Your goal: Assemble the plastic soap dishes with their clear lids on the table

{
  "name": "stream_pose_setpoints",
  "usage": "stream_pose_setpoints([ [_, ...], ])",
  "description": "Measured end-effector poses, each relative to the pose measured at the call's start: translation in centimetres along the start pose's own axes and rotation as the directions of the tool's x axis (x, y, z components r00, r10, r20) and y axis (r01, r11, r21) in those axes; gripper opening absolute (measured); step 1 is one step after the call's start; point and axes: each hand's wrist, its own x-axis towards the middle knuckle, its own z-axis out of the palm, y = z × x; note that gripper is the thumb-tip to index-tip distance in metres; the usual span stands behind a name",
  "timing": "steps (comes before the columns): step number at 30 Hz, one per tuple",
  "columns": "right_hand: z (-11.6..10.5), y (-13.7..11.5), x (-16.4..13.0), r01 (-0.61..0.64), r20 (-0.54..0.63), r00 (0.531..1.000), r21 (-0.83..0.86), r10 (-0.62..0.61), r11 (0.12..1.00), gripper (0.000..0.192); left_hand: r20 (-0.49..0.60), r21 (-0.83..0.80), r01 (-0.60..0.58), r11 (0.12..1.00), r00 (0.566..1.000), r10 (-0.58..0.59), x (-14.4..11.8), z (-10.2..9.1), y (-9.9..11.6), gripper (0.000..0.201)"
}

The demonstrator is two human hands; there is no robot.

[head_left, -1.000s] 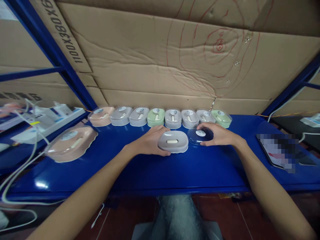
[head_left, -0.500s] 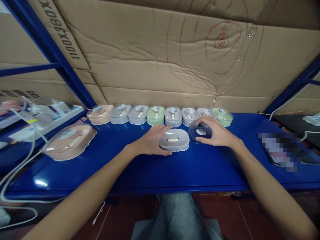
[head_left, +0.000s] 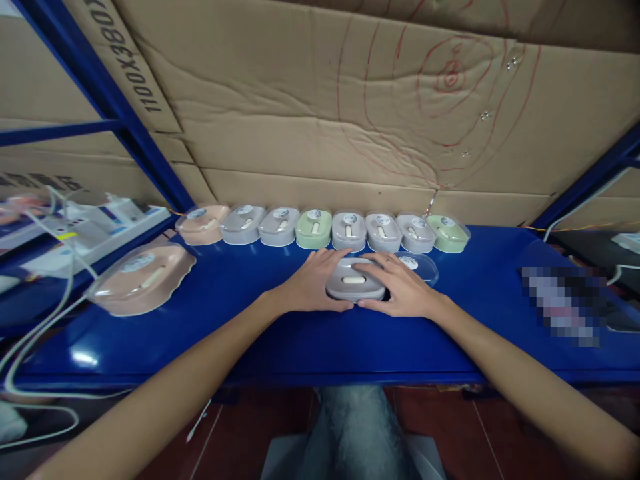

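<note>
While both of our hands close around it, the grey oval plastic soap box [head_left: 354,280] sits on the glossy blue metal shelf [head_left: 310,340], near the middle and a little nearer to us than the row at the back. Our left hand [head_left: 315,283] cups its left side, fingers curled over the far edge and thumb along the near rim. Our right hand [head_left: 395,290] grasps its right side, fingers spread across the top. Just beside that hand, to the right and slightly farther, lies a clear plastic lid with a round white sticker [head_left: 419,266], flat on the shelf and apart from the box. Along the far edge stands a row of eight lidded soap boxes [head_left: 320,229], pink at the left, then greys with two green ones, touching side by side against the brown cardboard wall [head_left: 310,127]. Well to the left rests a larger pink scalloped soap dish under a clear cover [head_left: 143,279].
</note>
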Motion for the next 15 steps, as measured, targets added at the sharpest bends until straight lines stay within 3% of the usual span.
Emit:
stream_pose_setpoints([
  [15,-0.04,-0.10,-0.16,0.014,0.009,1.000,0.001,-0.014,1.000,0.064,-0.055,-0.064,0.025,0.998,0.998,-0.029,-0.08,0.27,-0.02,0.119],
])
